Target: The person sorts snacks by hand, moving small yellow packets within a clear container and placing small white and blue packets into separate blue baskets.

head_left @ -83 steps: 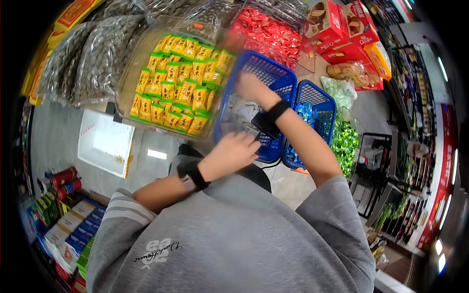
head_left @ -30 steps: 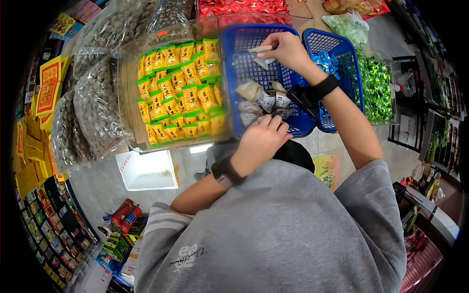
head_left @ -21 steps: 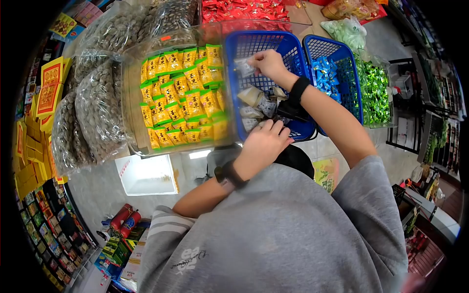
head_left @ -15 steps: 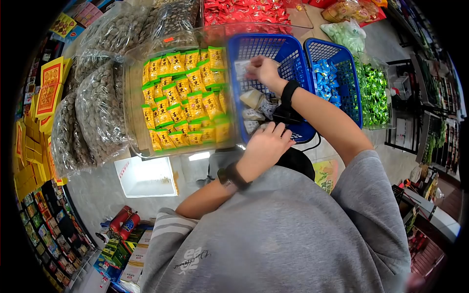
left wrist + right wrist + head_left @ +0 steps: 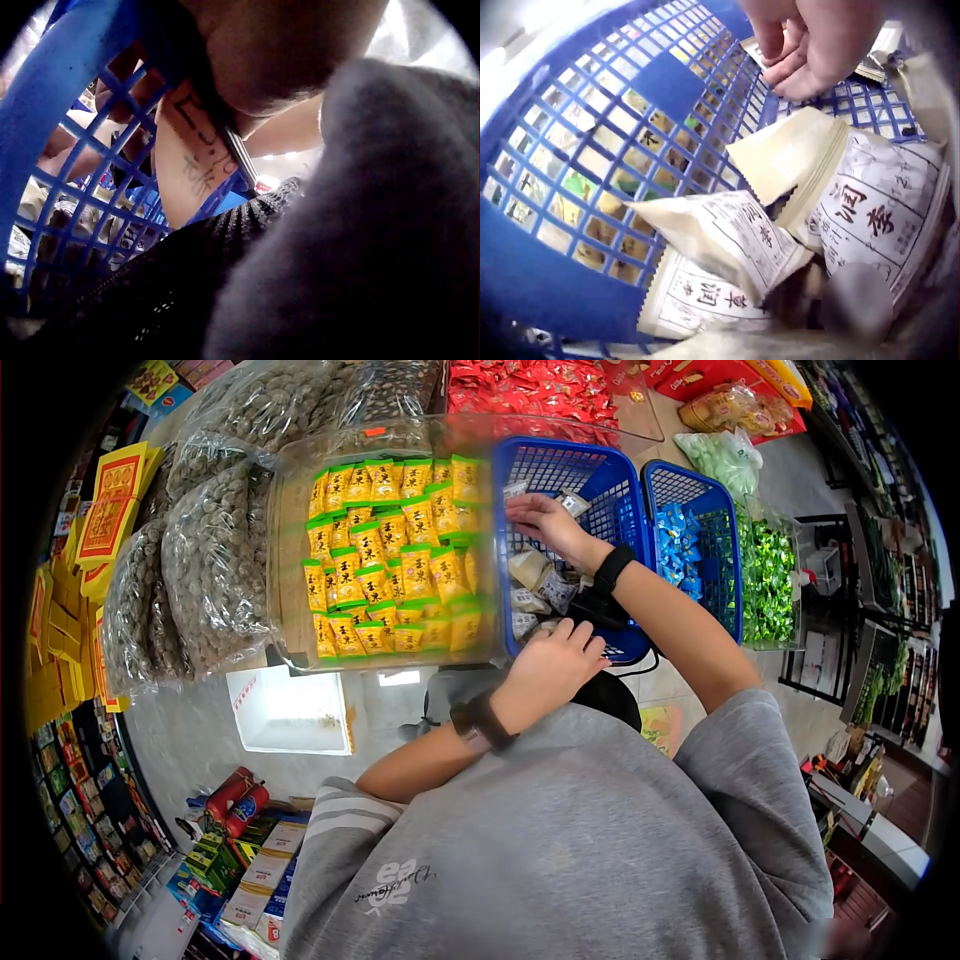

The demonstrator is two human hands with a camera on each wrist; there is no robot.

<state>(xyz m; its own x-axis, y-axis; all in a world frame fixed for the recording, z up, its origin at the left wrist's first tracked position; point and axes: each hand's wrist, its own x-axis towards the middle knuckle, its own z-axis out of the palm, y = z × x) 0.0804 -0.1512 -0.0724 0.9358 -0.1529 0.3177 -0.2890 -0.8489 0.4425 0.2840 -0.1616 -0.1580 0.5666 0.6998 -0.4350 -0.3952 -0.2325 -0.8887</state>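
My right hand (image 5: 548, 522) is over the far left part of a blue plastic basket (image 5: 625, 480), its fingers loosely bent. Beside its fingertips a small white packet (image 5: 756, 56) lies near the basket wall. Several cream-and-white wrapped snack packets (image 5: 881, 202) with Chinese lettering are piled in the near half. Another packet (image 5: 572, 503) lies by the far right side. My left hand (image 5: 555, 665) rests over the basket's near edge, fingers relaxed and reaching inside; its fingertips are partly hidden. An orange label (image 5: 191, 142) with handwriting shows next to the lattice in the left wrist view.
A clear bin of yellow packets (image 5: 385, 560) stands directly left. On the right are a second blue basket (image 5: 715, 490) holding blue-wrapped sweets (image 5: 678, 550) and green-wrapped sweets (image 5: 768, 580). Red packets (image 5: 535, 395) fill a bin behind. Bulky clear bags (image 5: 215, 570) lie at far left.
The right hand pinched a packet and lowered it into the basket's far left part; its fingers are now loosened beside it. The left hand stays at the near edge.
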